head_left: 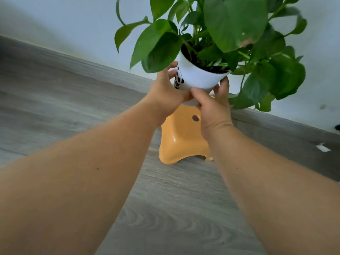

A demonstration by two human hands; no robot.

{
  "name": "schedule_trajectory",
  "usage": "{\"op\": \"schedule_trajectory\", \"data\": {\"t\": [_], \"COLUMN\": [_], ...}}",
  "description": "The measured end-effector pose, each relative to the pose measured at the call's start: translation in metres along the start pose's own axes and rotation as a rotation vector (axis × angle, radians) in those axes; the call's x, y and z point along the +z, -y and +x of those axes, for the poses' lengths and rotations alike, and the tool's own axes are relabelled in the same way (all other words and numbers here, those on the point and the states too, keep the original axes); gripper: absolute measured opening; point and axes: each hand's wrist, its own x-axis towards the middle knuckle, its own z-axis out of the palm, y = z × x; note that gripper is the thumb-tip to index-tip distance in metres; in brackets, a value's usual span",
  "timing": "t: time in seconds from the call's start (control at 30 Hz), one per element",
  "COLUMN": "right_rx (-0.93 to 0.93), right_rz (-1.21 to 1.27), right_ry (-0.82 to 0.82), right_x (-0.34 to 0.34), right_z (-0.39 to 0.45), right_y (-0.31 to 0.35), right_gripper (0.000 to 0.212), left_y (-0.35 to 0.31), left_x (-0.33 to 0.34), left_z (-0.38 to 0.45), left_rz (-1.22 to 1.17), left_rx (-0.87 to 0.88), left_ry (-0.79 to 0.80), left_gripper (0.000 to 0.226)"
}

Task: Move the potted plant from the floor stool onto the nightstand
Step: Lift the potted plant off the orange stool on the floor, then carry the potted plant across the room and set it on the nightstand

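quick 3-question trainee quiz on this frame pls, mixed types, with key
1. True or false: the white pot rests on the orange stool.
2. Which hands grip the pot? A) left only B) right only C) both
3. Fill in: the sticker on the pot's side shows a ____.

Key:
1. False. The pot is held above the stool, tilted.
2. C. The left hand cups the sticker side and the right hand holds the base and far side.
3. Panda.
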Motion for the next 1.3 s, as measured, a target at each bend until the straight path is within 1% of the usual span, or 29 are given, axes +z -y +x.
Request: {"op": "schedule_trajectory", "data": {"t": [0.07, 0.13, 0.2, 0.23, 0.27, 0.33, 0.37, 0.4, 0.5, 0.57, 0.63, 0.73, 0.77, 0.9, 1.0, 1.1, 1.13, 1.23, 1.3], "right_rx": [-0.025, -0.027, -0.030, -0.033, -0.045, -0.068, -0.071, -0.077, -0.095, -0.094, -0.078, -0.025, -0.017, -0.008, -0.022, -0.028, -0.031, -0.018, -0.001], "right_rz": [-0.003, -0.004, -0.017, -0.018, 0.000, 0.034, 0.045, 0.061, 0.093, 0.120, 0.153, 0.259, 0.272, 0.323, 0.329, 0.352, 0.368, 0.420, 0.454], "right_ry": [0.028, 0.059, 0.071, 0.082, 0.095, 0.101, 0.110, 0.134, 0.181, 0.196, 0.185, 0.165, 0.159, 0.163, 0.224, 0.308, 0.341, 0.428, 0.525], "right_x": [0.000, 0.001, 0.001, 0.002, 0.003, 0.006, 0.008, 0.010, 0.016, 0.021, 0.028, 0.038, 0.040, 0.045, 0.045, 0.041, 0.037, 0.023, 0.009], "right_z": [-0.002, -0.005, -0.011, -0.014, -0.018, -0.028, -0.035, -0.041, -0.061, -0.067, -0.073, -0.091, -0.096, -0.116, -0.131, -0.147, -0.152, -0.162, -0.169], "right_y": [0.031, 0.062, 0.099, 0.124, 0.140, 0.188, 0.208, 0.230, 0.307, 0.350, 0.394, 0.466, 0.488, 0.566, 0.610, 0.645, 0.657, 0.687, 0.705], "right_gripper": [0.075, 0.082, 0.089, 0.089, 0.083, 0.054, 0.045, 0.045, 0.054, 0.051, 0.045, 0.027, 0.024, 0.032, 0.034, 0.029, 0.027, 0.028, 0.040], "left_y": [-0.028, -0.057, -0.091, -0.115, -0.130, -0.178, -0.198, -0.222, -0.295, -0.335, -0.377, -0.446, -0.469, -0.550, -0.599, -0.640, -0.653, -0.683, -0.696], "left_x": [0.000, 0.002, 0.004, 0.005, 0.006, 0.008, 0.009, 0.010, 0.008, 0.006, 0.003, -0.002, -0.004, -0.003, -0.001, 0.004, 0.008, 0.020, 0.034], "left_z": [-0.005, -0.012, -0.021, -0.026, -0.031, -0.042, -0.048, -0.054, -0.070, -0.078, -0.087, -0.108, -0.113, -0.144, -0.166, -0.187, -0.196, -0.218, -0.233], "left_rz": [-0.004, 0.006, 0.016, 0.019, 0.029, 0.062, 0.062, 0.057, 0.035, 0.012, -0.004, -0.006, -0.016, -0.080, -0.077, -0.069, -0.066, -0.078, -0.116], "left_rx": [0.014, 0.024, 0.032, 0.039, 0.057, 0.090, 0.093, 0.097, 0.121, 0.123, 0.138, 0.185, 0.201, 0.184, 0.216, 0.219, 0.235, 0.278, 0.298], "left_ry": [-0.030, -0.050, -0.061, -0.061, -0.049, -0.042, -0.042, -0.043, -0.071, -0.095, -0.120, -0.173, -0.186, -0.218, -0.239, -0.254, -0.260, -0.228, -0.222], "left_gripper": [0.074, 0.075, 0.068, 0.064, 0.061, 0.058, 0.058, 0.058, 0.061, 0.072, 0.079, 0.077, 0.077, 0.096, 0.090, 0.096, 0.094, 0.073, 0.074]}}
